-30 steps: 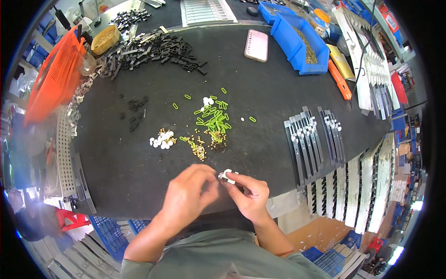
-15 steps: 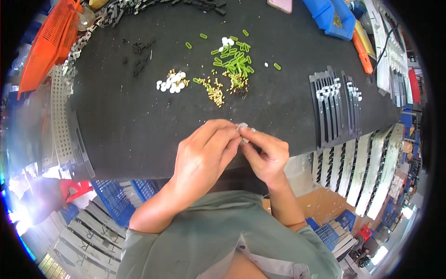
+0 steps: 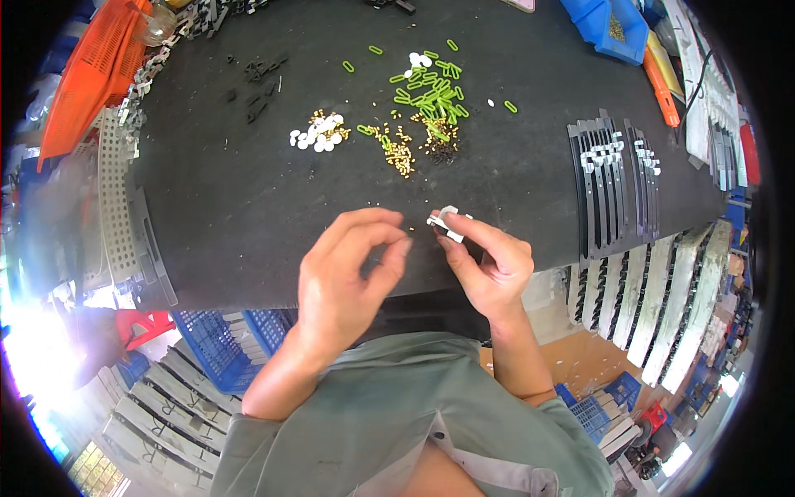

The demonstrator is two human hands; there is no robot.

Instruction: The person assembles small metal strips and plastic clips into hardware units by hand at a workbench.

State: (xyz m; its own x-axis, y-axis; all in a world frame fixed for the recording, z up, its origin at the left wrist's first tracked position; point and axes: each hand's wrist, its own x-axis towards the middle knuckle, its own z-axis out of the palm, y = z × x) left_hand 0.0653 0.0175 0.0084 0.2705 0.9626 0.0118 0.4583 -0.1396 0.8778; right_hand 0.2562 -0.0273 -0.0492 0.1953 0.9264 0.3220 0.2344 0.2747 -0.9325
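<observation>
Between the thumb and index finger of my right hand (image 3: 497, 265) is a small white plastic part (image 3: 449, 224) with a dark bit on it. My left hand (image 3: 344, 269) is just left of it, thumb and fingers apart in a curved shape, with nothing visible between them. Both hands hover over the near edge of the black tabletop (image 3: 248, 207). Beyond them lie a heap of green oblong rings (image 3: 435, 95), small brass-coloured pins (image 3: 400, 157), round white pieces (image 3: 319, 134) and some tiny dark pieces (image 3: 440, 151).
Grey-black strips with white clips (image 3: 600, 182) lie in rows at the right. A blue bin (image 3: 609, 33) and an orange-handled tool (image 3: 661, 91) sit at the far right. An orange basket (image 3: 95, 83) stands at the far left, near loose black parts (image 3: 261, 70).
My left hand has come away from the white part and opened, moving left. The right hand keeps hold of it, slightly further right. The whole view has shifted a little.
</observation>
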